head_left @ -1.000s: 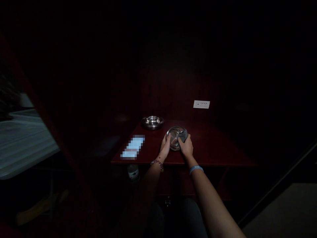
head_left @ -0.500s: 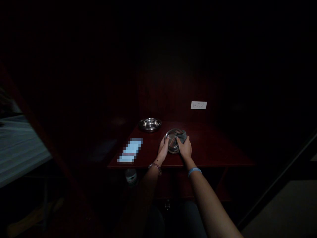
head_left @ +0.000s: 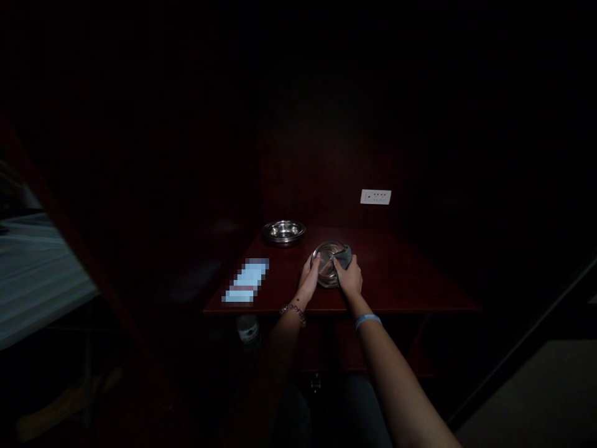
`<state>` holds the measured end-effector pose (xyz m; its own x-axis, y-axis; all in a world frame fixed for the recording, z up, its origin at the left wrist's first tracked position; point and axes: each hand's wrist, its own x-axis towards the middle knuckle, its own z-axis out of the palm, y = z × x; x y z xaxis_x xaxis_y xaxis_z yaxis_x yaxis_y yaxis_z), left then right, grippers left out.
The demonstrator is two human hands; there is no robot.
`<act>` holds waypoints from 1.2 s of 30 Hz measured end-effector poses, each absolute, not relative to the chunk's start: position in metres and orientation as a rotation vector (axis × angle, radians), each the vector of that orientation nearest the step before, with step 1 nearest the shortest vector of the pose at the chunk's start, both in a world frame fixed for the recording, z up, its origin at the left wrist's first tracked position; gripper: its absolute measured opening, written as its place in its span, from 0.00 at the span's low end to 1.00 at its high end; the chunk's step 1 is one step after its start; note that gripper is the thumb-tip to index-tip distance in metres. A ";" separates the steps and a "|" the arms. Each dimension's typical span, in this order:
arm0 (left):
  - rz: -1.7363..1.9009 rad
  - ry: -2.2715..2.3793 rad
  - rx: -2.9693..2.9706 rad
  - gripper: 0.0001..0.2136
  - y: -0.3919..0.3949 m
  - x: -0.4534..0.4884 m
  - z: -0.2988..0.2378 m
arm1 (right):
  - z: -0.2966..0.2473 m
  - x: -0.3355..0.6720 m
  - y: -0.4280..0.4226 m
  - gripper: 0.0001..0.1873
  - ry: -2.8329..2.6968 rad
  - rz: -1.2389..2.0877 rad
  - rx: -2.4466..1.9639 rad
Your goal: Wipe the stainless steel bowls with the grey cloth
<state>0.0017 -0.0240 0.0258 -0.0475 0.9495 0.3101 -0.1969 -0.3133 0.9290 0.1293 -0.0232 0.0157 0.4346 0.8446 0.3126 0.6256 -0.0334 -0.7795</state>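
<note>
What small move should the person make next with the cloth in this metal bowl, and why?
Probably slide the grey cloth across the inside of the steel bowl, because the right hand has the cloth at the bowl's right side, while the left hand grips the opposite rim and can steady it.

Very dim, underexposed, most of the frame near black. Light source can't be told; a weak reddish glow pools on the middle of the bench (head_left: 396,274) and dies off fast toward the back. Small soft glints on the held steel bowl (head_left: 326,264) and the other steel bowl (head_left: 283,232) (no harsh glare). Brightest spots are the streaky pale surface (head_left: 32,267) at the left edge and the dull floor (head_left: 527,392) lower right. Wide-angle bending toward the edges. Pixelated patch (head_left: 245,281) on the bench, detail lost. Deep shadow below the bench.
</note>
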 end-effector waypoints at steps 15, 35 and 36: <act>1.566 0.948 1.253 0.18 -0.023 0.001 0.026 | 0.017 0.129 -0.023 0.25 -1.325 0.292 -1.757; 1.574 0.939 1.315 0.19 -0.009 0.003 0.013 | 0.017 0.130 -0.022 0.26 -1.290 0.282 -1.814; 1.575 0.933 1.318 0.19 -0.009 0.002 0.012 | 0.017 0.130 -0.022 0.26 -1.290 0.284 -1.821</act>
